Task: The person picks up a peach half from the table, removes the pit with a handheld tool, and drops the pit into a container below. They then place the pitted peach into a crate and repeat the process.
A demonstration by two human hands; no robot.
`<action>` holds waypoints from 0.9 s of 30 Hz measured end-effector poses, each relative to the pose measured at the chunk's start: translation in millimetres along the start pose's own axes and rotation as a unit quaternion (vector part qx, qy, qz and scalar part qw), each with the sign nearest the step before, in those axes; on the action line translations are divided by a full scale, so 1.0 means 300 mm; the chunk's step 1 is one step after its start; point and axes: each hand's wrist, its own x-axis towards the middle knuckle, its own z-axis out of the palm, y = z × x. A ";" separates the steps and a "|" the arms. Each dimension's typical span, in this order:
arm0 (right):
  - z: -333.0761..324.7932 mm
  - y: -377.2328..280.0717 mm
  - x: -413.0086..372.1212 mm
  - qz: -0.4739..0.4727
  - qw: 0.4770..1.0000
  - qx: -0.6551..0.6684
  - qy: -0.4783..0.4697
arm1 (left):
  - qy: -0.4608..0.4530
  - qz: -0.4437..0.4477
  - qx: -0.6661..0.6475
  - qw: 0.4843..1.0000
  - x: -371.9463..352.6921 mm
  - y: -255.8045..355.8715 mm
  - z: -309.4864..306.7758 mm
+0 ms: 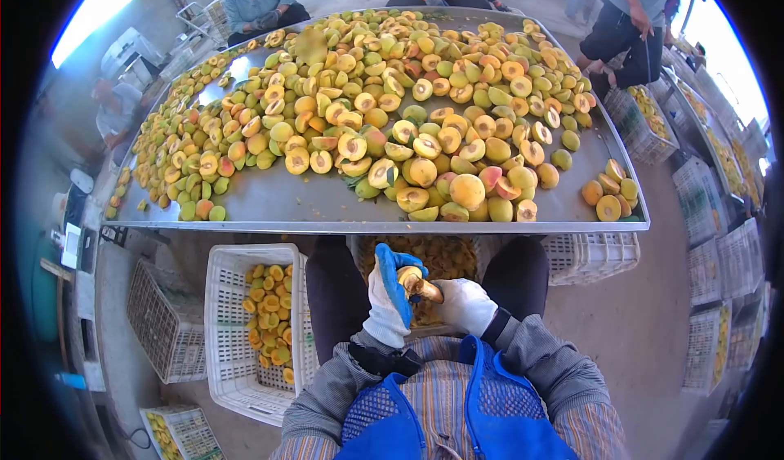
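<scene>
My left hand [387, 295], in a blue-and-white glove, is closed around a yellow peach half [410, 275] above my lap. In a white glove, my right hand [465, 305] grips a short brown-handled tool [428, 291]. The tool's front end meets the fruit; its tip is hidden. Just beyond both hands, a metal table [327, 207] bears a large heap of peaches [425, 145], many of them cut in half with brown centres showing. Below my hands, between my knees, a crate holds orange-brown fruit pieces [433, 256], partly covered by my hands.
A white crate [219, 337] with peach halves stands left of my legs, beside a grey crate [166, 321]. White crates [592, 256] are stacked under the table's right side. Other people sit at the far edge; a person [633, 27] stands far right. More crates line the right.
</scene>
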 end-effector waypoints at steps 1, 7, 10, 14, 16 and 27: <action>-0.009 -0.013 0.003 -0.005 0.999 0.029 -0.020 | 0.002 0.044 0.045 0.998 0.003 0.011 0.000; 0.041 -0.006 -0.007 0.047 0.966 0.202 -0.157 | -0.097 0.089 0.045 0.990 0.040 0.010 -0.031; 0.069 0.001 0.014 0.070 0.960 0.223 -0.157 | -0.122 0.058 0.092 0.987 0.060 0.029 -0.035; 0.089 0.002 0.055 0.051 0.962 0.251 -0.089 | -0.037 0.083 -0.084 0.992 0.081 0.018 -0.010; 0.016 -0.047 0.026 0.051 0.952 0.279 -0.113 | -0.043 0.082 -0.187 0.978 0.066 0.054 0.011; 0.133 0.018 0.044 0.029 0.960 0.226 -0.161 | -0.145 0.086 -0.214 0.962 0.045 0.033 -0.013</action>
